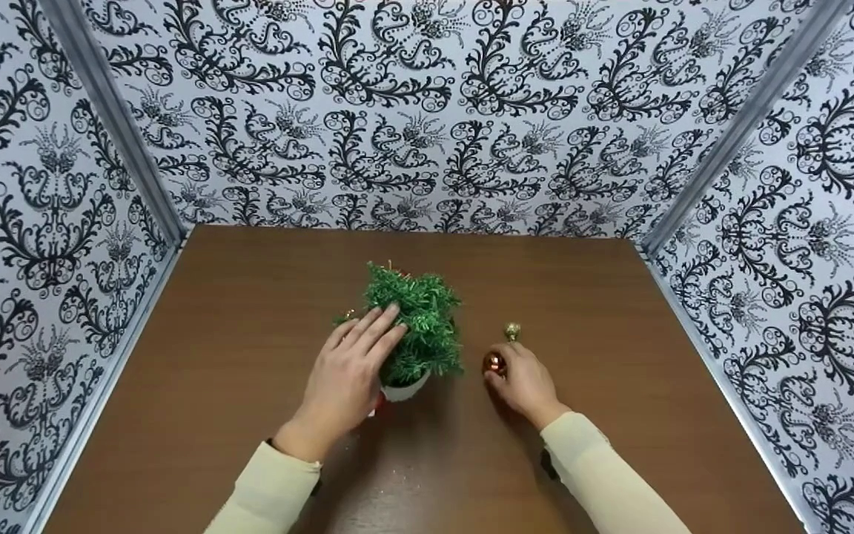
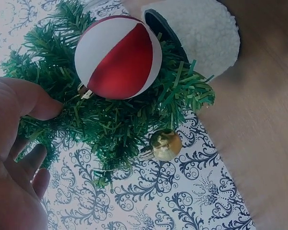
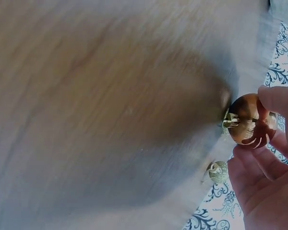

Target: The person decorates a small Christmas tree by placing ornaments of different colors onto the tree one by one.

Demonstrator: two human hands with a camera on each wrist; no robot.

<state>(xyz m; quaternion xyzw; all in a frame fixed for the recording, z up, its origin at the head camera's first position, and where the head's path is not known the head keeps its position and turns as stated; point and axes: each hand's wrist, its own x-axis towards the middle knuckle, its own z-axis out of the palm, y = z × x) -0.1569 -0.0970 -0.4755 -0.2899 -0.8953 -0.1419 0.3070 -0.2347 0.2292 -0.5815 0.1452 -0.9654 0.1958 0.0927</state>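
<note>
A small artificial Christmas tree (image 1: 427, 322) in a white fuzzy pot (image 2: 209, 40) stands near the table's middle. My left hand (image 1: 353, 371) rests on its left side, fingers extended over the branches; in the left wrist view its thumb (image 2: 45, 105) touches the greenery. A red and white bauble (image 2: 120, 57) and a small gold bauble (image 2: 166, 144) hang on the branches. To the right of the tree, my right hand (image 1: 527, 382) pinches a shiny copper-coloured bauble (image 3: 252, 120) between thumb and fingers, its gold cap (image 3: 229, 120) showing. A small glittery gold bauble (image 1: 512, 330) lies just beyond that hand.
The brown wooden table (image 1: 249, 297) has patterned black-and-white walls (image 1: 412, 111) at the back and both sides. Grey metal posts (image 1: 749, 122) stand at the back corners. Small specks of glitter (image 1: 395, 472) lie on the tabletop in front of the tree.
</note>
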